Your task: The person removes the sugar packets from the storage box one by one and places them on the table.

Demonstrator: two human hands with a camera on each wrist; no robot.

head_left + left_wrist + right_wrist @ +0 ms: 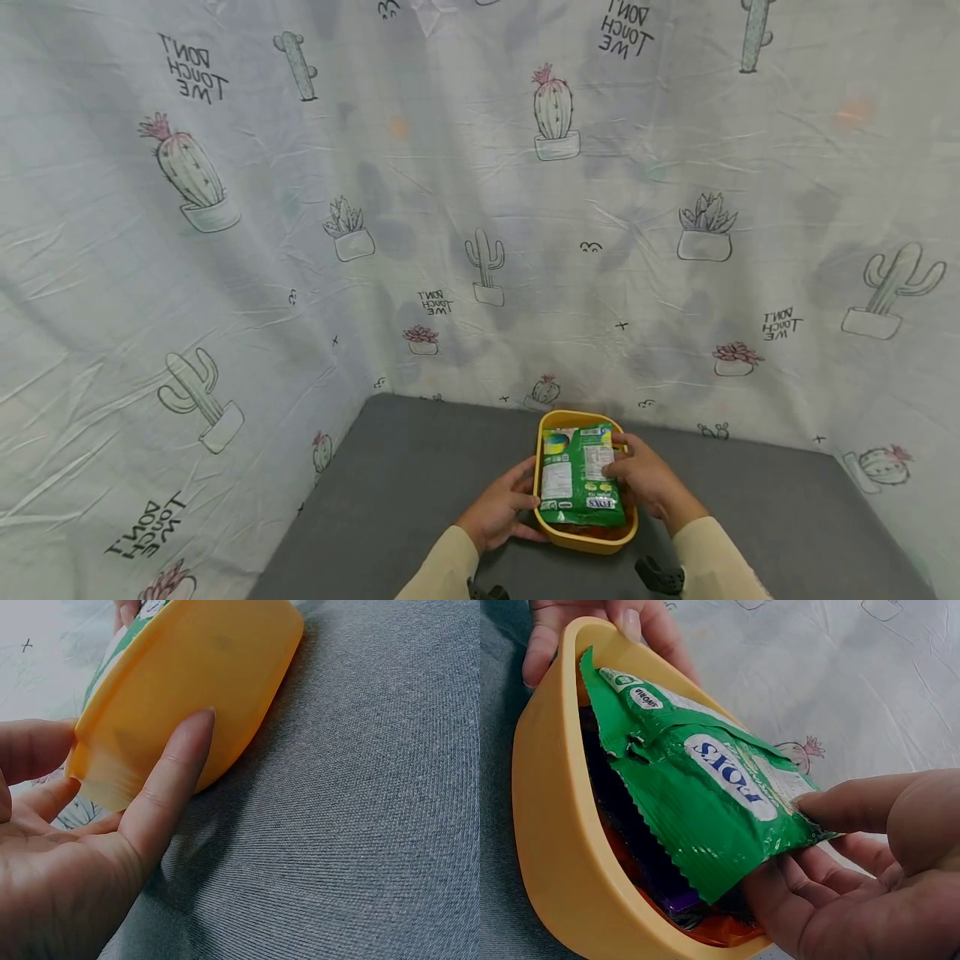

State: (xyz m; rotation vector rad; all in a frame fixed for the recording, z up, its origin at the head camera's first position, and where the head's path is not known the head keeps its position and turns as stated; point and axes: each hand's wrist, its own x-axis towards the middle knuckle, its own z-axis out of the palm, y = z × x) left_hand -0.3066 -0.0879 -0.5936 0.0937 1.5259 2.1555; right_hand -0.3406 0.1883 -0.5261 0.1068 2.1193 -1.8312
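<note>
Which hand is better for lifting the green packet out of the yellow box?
Probably the right hand: it pinches the green packet at one edge. The left hand holds the outside of the yellow box.

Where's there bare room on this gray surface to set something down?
Free: the gray surface left of the yellow bin, out to the printed curtain; also right of the right sleeve, out to the curtain. Crowded: the bin, where the right hand holds the green packet over other packets and the left hand grips the side.
</note>
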